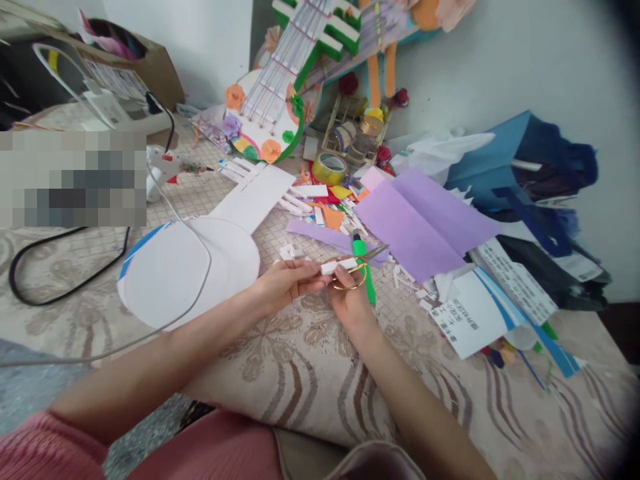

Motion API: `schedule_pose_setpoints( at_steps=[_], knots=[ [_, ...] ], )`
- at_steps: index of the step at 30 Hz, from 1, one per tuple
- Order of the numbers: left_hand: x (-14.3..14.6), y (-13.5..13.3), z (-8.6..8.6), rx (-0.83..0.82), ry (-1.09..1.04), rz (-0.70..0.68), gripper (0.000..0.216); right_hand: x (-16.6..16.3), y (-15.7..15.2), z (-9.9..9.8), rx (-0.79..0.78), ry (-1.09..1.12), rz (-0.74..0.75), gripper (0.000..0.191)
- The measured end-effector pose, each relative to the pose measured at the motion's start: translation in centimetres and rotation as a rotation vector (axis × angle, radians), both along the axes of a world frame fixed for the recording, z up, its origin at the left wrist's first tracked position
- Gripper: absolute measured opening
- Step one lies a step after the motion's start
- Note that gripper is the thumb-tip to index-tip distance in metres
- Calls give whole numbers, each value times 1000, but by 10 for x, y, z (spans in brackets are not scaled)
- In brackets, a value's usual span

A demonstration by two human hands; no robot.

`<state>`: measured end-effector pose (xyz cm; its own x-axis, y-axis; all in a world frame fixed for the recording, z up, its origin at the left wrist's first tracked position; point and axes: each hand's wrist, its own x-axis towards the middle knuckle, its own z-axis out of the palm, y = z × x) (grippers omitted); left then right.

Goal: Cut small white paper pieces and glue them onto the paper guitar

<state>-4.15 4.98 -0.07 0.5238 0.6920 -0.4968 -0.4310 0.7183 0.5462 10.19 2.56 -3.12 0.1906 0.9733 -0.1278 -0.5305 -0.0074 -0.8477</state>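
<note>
Between the two hands is a small white foam strip (338, 266). My left hand (290, 285) pinches its left end with closed fingers. In my right hand (354, 303) are gold-handled scissors (367, 260); their blades point up and to the right, and the thumb also presses on the strip. Just behind the scissors a green marker (369, 280) with a dark tip lies on the table. To the left is a flat white guitar-shaped cutout (200, 267) with a round body, a neck and thin white strips at the neck's end.
A decorated paper guitar (270, 100) leans at the back. Purple paper (425, 220), scraps and yellow tape (330, 168) lie behind my hands. A glue gun (160, 173) rests at left, its cable (207, 267) crossing the white cutout. A blue bag (500, 160) stands at right.
</note>
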Motion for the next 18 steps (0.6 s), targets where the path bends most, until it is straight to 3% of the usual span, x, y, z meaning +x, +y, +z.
schedule_pose_setpoints(
  at_steps=[18],
  knots=[
    [7, -6, -4, 21, 4, 71, 12, 1, -2, 4, -13, 30, 0, 21]
  ],
)
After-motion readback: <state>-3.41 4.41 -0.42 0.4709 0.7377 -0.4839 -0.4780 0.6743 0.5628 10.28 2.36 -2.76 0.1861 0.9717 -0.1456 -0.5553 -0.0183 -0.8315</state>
